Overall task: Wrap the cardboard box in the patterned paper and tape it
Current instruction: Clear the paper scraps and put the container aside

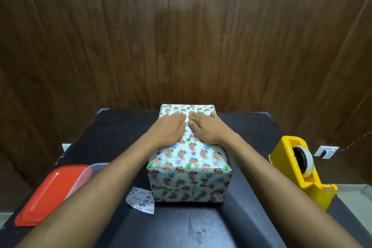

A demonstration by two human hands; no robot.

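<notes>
The box (189, 155) sits in the middle of the dark desk (112, 135), already fully covered in the white floral patterned paper (187, 185), with folded triangular flaps visible on the near end face. Both hands lie flat on the top of it toward the far end: the left hand (169, 127) and the right hand (205, 128) have their fingers straight and spread, palms down, fingertips nearly meeting over the centre line of the top. Neither one is gripping anything, they're just pressing on the paper.

A small printed scrap of paper (142, 200) lies on the desk just beside the box's near left corner. Further left there's a clear container with an orange lid (50, 193), partly under the left forearm. On the right edge of the desk stands a yellow tape dispenser (300, 171) with a roll of tape in it, well apart from the box.
</notes>
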